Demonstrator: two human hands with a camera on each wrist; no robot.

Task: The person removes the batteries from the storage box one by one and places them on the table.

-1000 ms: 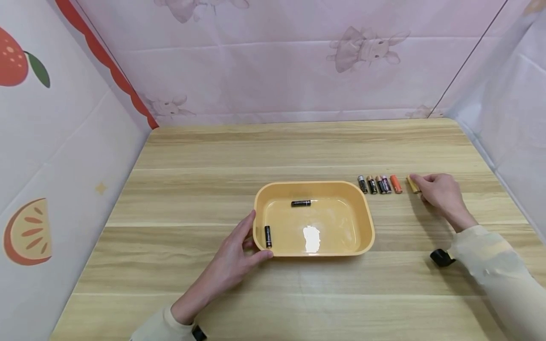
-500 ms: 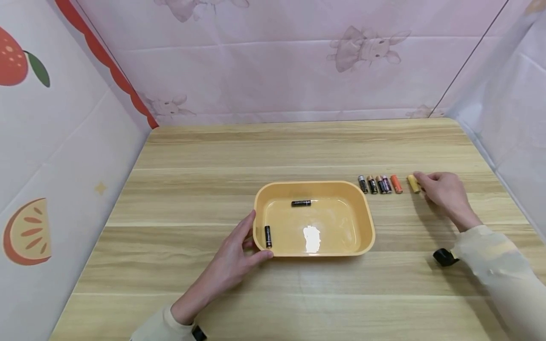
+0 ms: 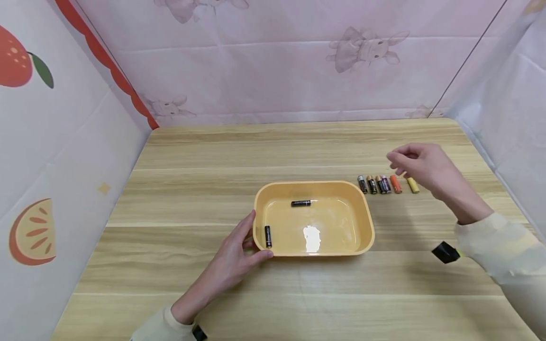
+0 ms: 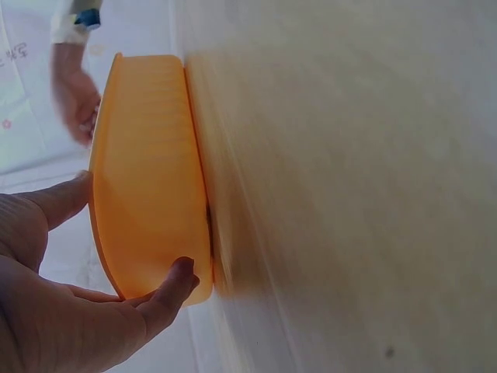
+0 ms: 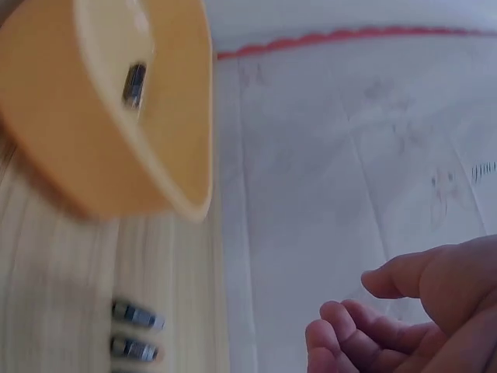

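At the left end of a yellow plastic tub [image 3: 313, 252], my left hand [image 3: 232, 258] grips the corner, thumb at the near rim and fingers along the outer wall. In the left wrist view that hand [image 4: 85, 311] spans the tub's side [image 4: 147, 171]. Two black batteries lie inside, one near the back wall [image 3: 301, 203] and one by the left wall [image 3: 268, 236]. My right hand [image 3: 420, 166] hovers above the row of batteries, fingers loosely curled. The right wrist view shows nothing between its thumb and fingers. Beneath it lie an orange battery [image 3: 396, 184] and a yellow battery [image 3: 413, 185].
Several dark batteries [image 3: 372, 184] lie side by side just right of the tub's back corner. The wooden table [image 3: 192, 189] meets a printed pink wall sheet [image 3: 273, 71] behind, with white sheets on both sides.
My right hand has let go of the yellow battery, which stays at the row's right end. It has lifted and moved left. My left hand and the tub have not moved.
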